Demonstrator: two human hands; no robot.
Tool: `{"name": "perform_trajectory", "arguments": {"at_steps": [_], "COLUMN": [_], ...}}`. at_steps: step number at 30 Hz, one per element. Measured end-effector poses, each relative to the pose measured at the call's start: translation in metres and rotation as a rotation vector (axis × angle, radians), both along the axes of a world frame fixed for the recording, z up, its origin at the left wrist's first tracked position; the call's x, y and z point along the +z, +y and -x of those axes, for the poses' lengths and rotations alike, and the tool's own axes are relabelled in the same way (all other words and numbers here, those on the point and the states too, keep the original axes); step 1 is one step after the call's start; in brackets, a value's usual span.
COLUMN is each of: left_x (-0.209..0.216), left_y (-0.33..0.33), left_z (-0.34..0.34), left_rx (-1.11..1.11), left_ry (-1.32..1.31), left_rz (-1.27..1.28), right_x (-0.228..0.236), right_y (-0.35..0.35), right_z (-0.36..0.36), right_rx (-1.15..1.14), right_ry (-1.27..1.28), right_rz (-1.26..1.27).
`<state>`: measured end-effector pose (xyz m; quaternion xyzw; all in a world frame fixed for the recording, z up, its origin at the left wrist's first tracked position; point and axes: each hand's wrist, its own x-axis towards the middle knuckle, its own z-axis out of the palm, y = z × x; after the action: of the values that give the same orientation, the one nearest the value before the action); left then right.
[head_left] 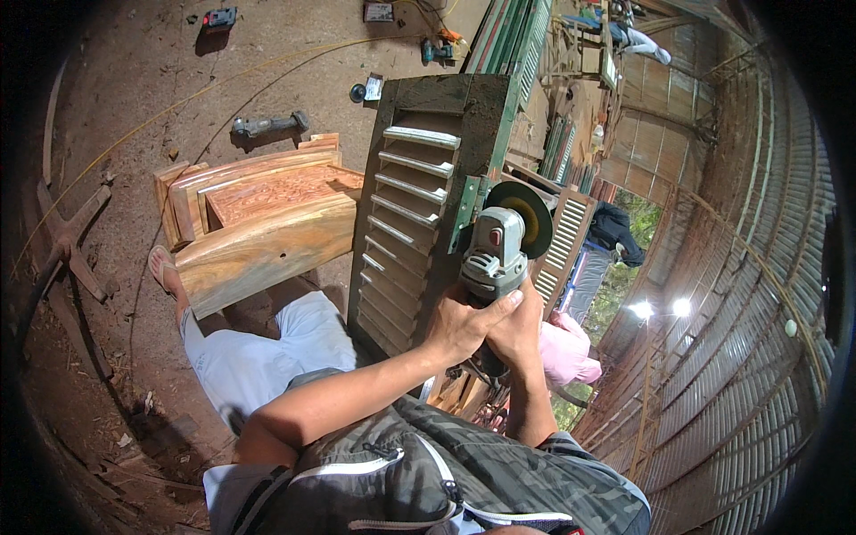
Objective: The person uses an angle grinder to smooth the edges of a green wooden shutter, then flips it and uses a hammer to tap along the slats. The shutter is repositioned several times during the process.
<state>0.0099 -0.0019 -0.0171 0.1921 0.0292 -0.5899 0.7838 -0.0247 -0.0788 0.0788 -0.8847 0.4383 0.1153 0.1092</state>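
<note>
Both my hands are wrapped round the body of a grey angle grinder (495, 245), held up in front of my chest. My left hand (459, 325) closes on it from the left, and my right hand (519, 323) grips it on the right, the two touching. A dark disc with a yellowish face (538, 223) sits at the grinder's far end. Just left of the tool stands a louvered wooden shutter (428, 96), its upper slats pale along their edges. Green paint remains on a strip (468, 201) of its side, close to the disc. Whether the disc touches it, I cannot tell.
A varnished wooden furniture piece (267, 254) stands left of the shutter. On the dirt floor lie a second grinder (267, 125), a drill (437, 52) and a yellow cord (214, 80). Green shutters (508, 36) are stacked beyond. A person in pink (569, 352) is at right.
</note>
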Motion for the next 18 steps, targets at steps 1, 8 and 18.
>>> {"name": "perform_trajectory", "arguments": {"at_steps": [1, 8, 18], "left_x": [-0.001, 0.0, 0.0], "left_y": [-0.001, -0.001, -0.005], "left_z": [0.002, 0.002, 0.009], "left_rx": [0.009, -0.015, 0.095], "left_ry": [0.005, 0.026, -0.007], "left_rz": [-0.002, -0.005, -0.052], "right_x": [-0.001, -0.001, -0.002], "right_y": [0.0, 0.0, -0.003], "right_z": [-0.001, -0.001, 0.002], "right_rx": [0.008, -0.012, -0.004], "right_ry": [-0.008, -0.044, -0.006], "right_rz": [-0.002, -0.029, -0.01]}}
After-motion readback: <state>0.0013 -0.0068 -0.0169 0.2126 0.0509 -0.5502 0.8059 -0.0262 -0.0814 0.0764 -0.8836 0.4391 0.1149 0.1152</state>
